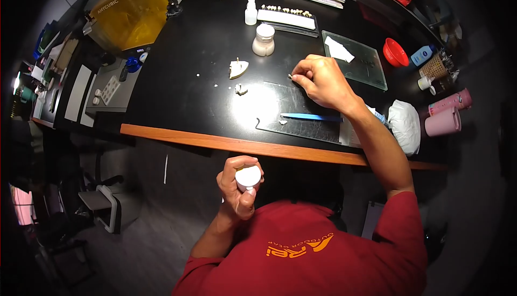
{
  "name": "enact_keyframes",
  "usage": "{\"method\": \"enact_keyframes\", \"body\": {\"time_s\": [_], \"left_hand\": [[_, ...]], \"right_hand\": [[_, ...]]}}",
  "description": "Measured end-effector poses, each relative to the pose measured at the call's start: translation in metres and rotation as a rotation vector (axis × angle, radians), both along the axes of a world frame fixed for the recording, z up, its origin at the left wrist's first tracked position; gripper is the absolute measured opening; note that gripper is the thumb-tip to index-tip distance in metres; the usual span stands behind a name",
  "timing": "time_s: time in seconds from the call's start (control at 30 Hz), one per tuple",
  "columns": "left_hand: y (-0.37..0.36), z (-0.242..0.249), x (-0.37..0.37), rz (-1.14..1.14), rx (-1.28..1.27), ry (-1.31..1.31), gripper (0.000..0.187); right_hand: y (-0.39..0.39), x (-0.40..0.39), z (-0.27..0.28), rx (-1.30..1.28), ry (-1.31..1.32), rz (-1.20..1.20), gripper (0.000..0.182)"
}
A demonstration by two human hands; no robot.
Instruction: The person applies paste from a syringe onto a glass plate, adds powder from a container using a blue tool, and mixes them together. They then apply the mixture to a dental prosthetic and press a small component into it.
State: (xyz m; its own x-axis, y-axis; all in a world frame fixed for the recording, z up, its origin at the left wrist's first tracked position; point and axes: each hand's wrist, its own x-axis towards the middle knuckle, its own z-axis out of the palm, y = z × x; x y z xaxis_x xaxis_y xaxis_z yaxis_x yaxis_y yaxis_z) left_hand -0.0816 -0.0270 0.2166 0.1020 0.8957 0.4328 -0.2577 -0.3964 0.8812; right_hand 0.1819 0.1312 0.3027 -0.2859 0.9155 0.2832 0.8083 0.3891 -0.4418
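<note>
Below the table's front edge, my left hand (235, 189) is closed around a small white round container (248, 177), its flat top facing up. Over the right part of the black table (177, 88), my right hand (321, 82) pinches a tiny pale object (291, 76) between thumb and fingertips; its kind is too small to tell. To the left of that hand lie a cream plaster dental model piece (238, 69) and a smaller broken-looking piece (240, 89). Nearer the edge, a slim blue tool (312, 116) rests on a dark clear-edged sheet (301, 130), close to a white crumb (283, 122).
Farther back stand a beige jar (264, 40), a translucent bottle (251, 13) and a rack of tooth-like samples (285, 18). A glass plate (371, 75) with white paper (339, 50) lies right, beside a red bowl (396, 52). Pink tumblers (444, 122) and a white bag (405, 126) stand far right.
</note>
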Motion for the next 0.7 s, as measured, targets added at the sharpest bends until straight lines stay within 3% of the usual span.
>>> {"method": "enact_keyframes", "body": {"time_s": [0.13, 0.2, 0.23, 0.33, 0.43, 0.57, 0.7], "left_hand": [[-0.001, 0.004, -0.002, -0.029, -0.053, 0.018, 0.060], [0.001, 0.010, -0.001, -0.005, 0.028, 0.163, 0.063], [0.000, 0.013, 0.000, 0.003, 0.064, 0.236, 0.065], [-0.003, 0.027, 0.008, 0.016, 0.139, 0.303, 0.076], [-0.013, 0.023, 0.017, -0.019, 0.040, 0.267, 0.078], [-0.014, 0.024, 0.023, 0.018, 0.125, 0.354, 0.066], [-0.017, 0.025, 0.026, 0.025, 0.107, 0.412, 0.067]], "right_hand": [[-0.036, -0.013, 0.031, 0.050, 0.098, 0.069, 0.015], [-0.075, -0.029, 0.049, -0.083, 0.269, 0.268, 0.016], [-0.088, -0.034, 0.048, -0.006, 0.273, 0.487, 0.020], [-0.133, -0.053, 0.041, -0.056, 0.273, 0.633, 0.025], [-0.151, -0.056, 0.015, 0.125, 0.184, 0.594, 0.026], [-0.165, -0.060, 0.004, 0.311, 0.111, 0.517, 0.035], [-0.174, -0.071, -0.008, 0.523, 0.057, 0.372, 0.029]]}}
